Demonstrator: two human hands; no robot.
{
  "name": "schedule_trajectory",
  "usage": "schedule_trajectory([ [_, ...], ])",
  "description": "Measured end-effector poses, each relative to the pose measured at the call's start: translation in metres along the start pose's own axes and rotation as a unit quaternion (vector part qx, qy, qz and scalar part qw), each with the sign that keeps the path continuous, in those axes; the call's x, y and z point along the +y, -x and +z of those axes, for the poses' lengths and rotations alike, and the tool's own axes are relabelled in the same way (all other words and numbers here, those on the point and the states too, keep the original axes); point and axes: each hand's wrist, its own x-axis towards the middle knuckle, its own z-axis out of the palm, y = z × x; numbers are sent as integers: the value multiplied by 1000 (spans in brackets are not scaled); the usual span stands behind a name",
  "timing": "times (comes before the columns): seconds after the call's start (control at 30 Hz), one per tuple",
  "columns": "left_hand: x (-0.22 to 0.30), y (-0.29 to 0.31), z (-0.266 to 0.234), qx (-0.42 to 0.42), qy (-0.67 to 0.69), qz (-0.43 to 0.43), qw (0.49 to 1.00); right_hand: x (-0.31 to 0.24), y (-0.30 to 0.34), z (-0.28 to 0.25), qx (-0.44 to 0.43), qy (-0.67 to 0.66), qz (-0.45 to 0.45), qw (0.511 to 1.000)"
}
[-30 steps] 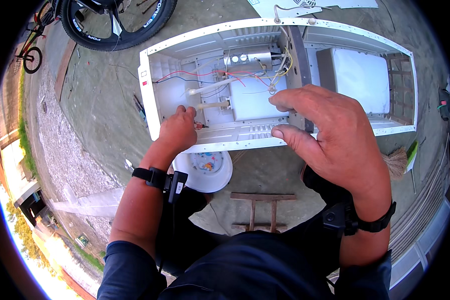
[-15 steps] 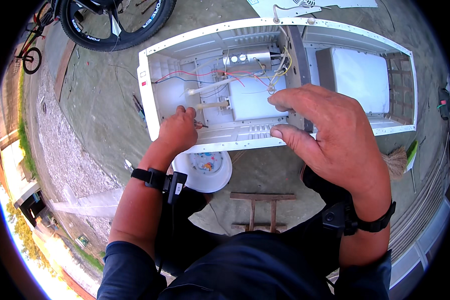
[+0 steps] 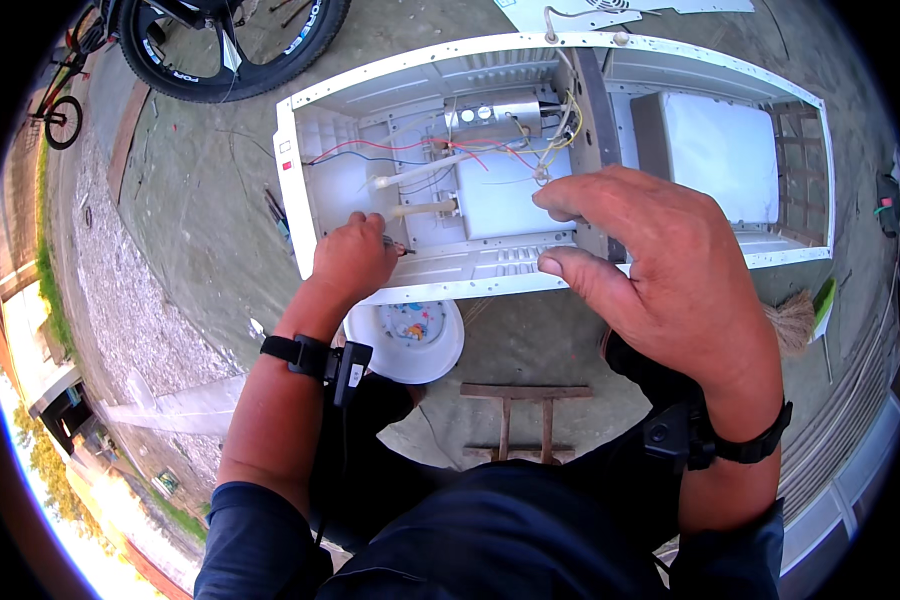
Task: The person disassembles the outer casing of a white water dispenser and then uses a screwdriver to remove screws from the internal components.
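A long white metal appliance cabinet (image 3: 282, 200) lies open on the ground, its inner parts exposed. My left hand (image 3: 355, 258) is over the cabinet's near left part, fingers closed around a slim tool with a dark tip (image 3: 404, 249); most of it is hidden in the fist. Over the near side by the dark divider (image 3: 596, 120) hovers my right hand (image 3: 670, 265), thumb and fingers apart, holding nothing. Between and beyond the hands are a white box (image 3: 515, 195), pale hoses (image 3: 425, 175), a silvery metal unit (image 3: 493, 118) and loose red, blue and yellow wires (image 3: 370, 146).
A white basin (image 3: 410, 345) with a patterned bottom stands against the cabinet's near side. Nearer me is a low wooden stool (image 3: 526, 392). A bicycle wheel (image 3: 235, 50) is at the far left, a broom (image 3: 792, 322) at the right. Another white box (image 3: 725, 160) fills the right compartment.
My left hand has turned slightly, with the tool's tip barely shifting. My right hand has stayed nearly in place.
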Motion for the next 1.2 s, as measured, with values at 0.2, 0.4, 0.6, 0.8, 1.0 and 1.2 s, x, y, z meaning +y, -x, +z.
schedule_trajectory([
  [0.2, -3, -1, 3, -5, -14, 24, 1000, -1, 0, 0, -6, 2, 9, 1000],
  [0.4, -1, 0, 3, -5, -6, -1, 1000, -2, 0, 0, -8, 7, 12, 1000],
  [0.6, -1, 2, -2, 3, 4, -1, 1000, -1, 0, 1, -8, 8, 11, 1000],
  [0.8, -2, 10, -27, 29, 78, 11, 996, 1, 0, 0, 1, 8, 0, 1000],
  [1.0, -10, 39, -72, 34, 274, 18, 961, 4, 1, 0, -8, 6, 18, 1000],
  [1.2, -21, 87, -119, -10, 544, 69, 836, -6, 2, 11, -35, -32, 41, 998],
])
